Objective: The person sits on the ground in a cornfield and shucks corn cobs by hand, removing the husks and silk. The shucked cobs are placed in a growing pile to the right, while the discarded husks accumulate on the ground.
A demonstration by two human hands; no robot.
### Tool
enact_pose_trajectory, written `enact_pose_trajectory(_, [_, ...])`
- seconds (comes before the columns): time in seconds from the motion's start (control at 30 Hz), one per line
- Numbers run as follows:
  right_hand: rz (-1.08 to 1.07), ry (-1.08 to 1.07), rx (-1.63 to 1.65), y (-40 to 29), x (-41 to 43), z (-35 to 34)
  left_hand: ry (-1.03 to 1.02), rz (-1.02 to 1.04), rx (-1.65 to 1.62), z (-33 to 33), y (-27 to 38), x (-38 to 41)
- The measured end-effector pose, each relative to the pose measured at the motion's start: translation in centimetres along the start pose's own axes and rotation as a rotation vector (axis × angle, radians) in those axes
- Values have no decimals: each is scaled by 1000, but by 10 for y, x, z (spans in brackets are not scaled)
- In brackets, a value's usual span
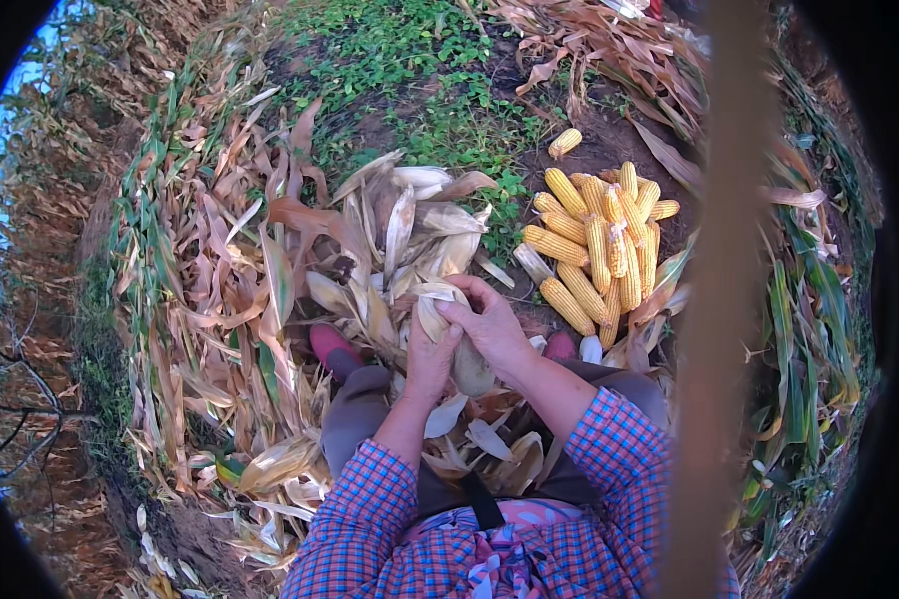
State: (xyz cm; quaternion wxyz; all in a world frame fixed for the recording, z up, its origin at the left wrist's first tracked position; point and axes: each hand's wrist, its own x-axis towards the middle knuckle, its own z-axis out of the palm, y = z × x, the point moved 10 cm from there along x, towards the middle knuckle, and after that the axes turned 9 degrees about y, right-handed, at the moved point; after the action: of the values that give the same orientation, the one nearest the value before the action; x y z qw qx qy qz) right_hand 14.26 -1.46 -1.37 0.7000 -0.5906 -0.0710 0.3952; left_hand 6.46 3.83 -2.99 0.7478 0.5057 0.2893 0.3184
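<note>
Both hands meet in front of me on one ear of corn in its dry husk (470,368). My left hand (428,359) grips it from the left side. With thumb and fingers, my right hand (491,322) pinches pale husk leaves near the far end, where they stand partly loose. Any kernels on this ear are hidden by husk and fingers. Just beyond my hands lies a heap of unhusked ears and loose husks (397,224). To the right, a pile of bare yellow corn cobs (599,239) rests on the soil.
Cut corn stalks with dry leaves (225,269) stretch along the left. Low green plants (412,82) grow ahead. One bare cob (565,143) lies apart beyond the pile. Loose husk pieces (487,438) lie between my legs. A blurred brown strip (719,299) blocks part of the right side.
</note>
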Motion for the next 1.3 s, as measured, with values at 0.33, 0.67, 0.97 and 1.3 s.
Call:
enact_pose_trajectory(0.33, [-273,-115,-226,-40,-2,9,-30,72,129,-4,18,0])
enact_pose_trajectory(0.67, [-184,-74,49,-27,0,1,-43,-17,-21,0,17,-2])
enact_pose_trajectory(0.97, [-71,48,356,-20,10,-16,171,63,-125,-23,33,7])
enact_pose_trajectory(1.3, [-105,334,541,-67,23,-134,724,-95,-644,-135,54,58])
